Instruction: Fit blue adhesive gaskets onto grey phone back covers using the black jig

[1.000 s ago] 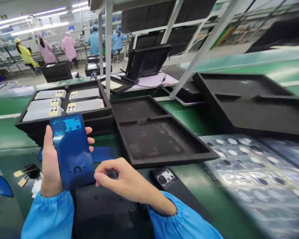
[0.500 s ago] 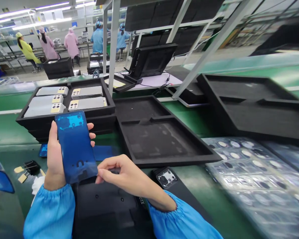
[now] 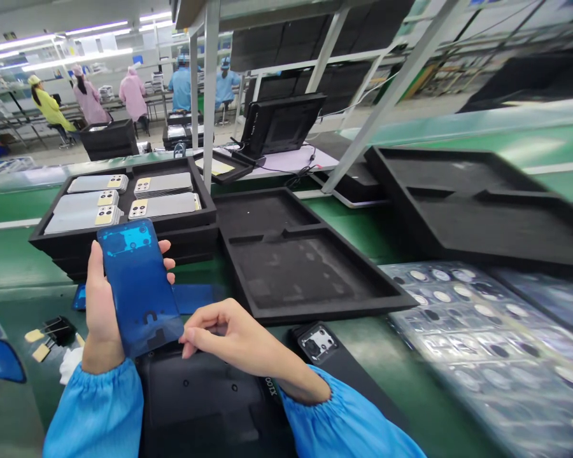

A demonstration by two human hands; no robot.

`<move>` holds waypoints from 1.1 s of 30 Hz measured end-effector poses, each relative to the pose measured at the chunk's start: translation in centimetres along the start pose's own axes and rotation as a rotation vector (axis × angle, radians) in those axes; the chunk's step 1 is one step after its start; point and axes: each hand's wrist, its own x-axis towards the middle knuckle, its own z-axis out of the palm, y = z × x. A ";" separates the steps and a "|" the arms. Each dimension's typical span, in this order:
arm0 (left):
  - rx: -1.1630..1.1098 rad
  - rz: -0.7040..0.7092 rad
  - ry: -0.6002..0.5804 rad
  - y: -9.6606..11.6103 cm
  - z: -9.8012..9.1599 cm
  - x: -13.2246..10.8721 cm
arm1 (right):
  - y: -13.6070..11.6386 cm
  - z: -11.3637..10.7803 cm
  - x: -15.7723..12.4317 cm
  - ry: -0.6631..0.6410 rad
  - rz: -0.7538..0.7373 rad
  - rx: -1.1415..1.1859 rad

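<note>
My left hand point(image 3: 102, 312) is closed around a phone back panel point(image 3: 136, 280) covered in blue film, held tilted up with its camera cutouts at the top. The thumb lies along its left edge and fingertips show at the right edge. My right hand point(image 3: 233, 334) pinches at the panel's lower right corner, where the film point(image 3: 172, 331) looks clear and loose. Below both hands lies a black flat device point(image 3: 205, 394) with two small round holes. To the right of my right wrist rests a dark phone back point(image 3: 339, 362) with a silver camera area.
A black foam tray point(image 3: 210, 213) holds stacks of silver phone backs point(image 3: 165, 205). Other black trays point(image 3: 310, 305) stand ahead and right. Clear plastic sheets with round parts point(image 3: 458, 331) lie at right. A black binder clip point(image 3: 62, 329) is at left. People work in the background.
The panel and both hands hold nearly the same pose, a little lower and left in view. The whole scene has shifted slightly as the head moved.
</note>
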 end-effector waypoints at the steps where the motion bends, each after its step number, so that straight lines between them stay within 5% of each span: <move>1: -0.001 0.004 0.000 0.0 0.0 0.0 | 0.0 0.0 0.0 -0.010 0.006 0.014; 7: -0.127 0.268 0.175 -1.4 1.4 -0.5 | 0.2 0.9 0.0 -0.235 0.111 0.163; 10: -0.172 0.409 0.240 -2.8 2.6 -1.0 | 0.6 1.8 0.2 -0.247 0.114 0.242; 14: -0.162 0.445 0.222 -3.6 3.2 -1.6 | 1.0 2.7 0.1 -0.246 0.107 0.251; 19: -0.079 0.392 0.097 -1.0 1.2 -1.8 | 0.0 1.9 -1.7 -0.579 0.095 -0.005; 21: 0.017 0.207 -0.019 -0.1 0.3 -1.9 | -1.0 0.7 -2.7 -0.394 0.022 -0.185; 24: 0.175 -0.098 -0.266 -0.3 -0.4 -1.8 | -2.4 -1.3 -3.7 0.241 -0.197 -0.255; 26: 0.223 -0.182 -0.402 -1.2 -0.5 -1.7 | -2.8 -2.3 -3.8 0.578 -0.338 -0.262; 28: 0.243 -0.237 -0.449 -1.9 -0.4 -1.6 | -2.8 -2.9 -3.6 0.656 -0.378 -0.266; 33: 0.301 -0.358 -0.475 -2.2 -0.2 -1.3 | -2.5 -3.4 -2.9 0.467 -0.360 -0.257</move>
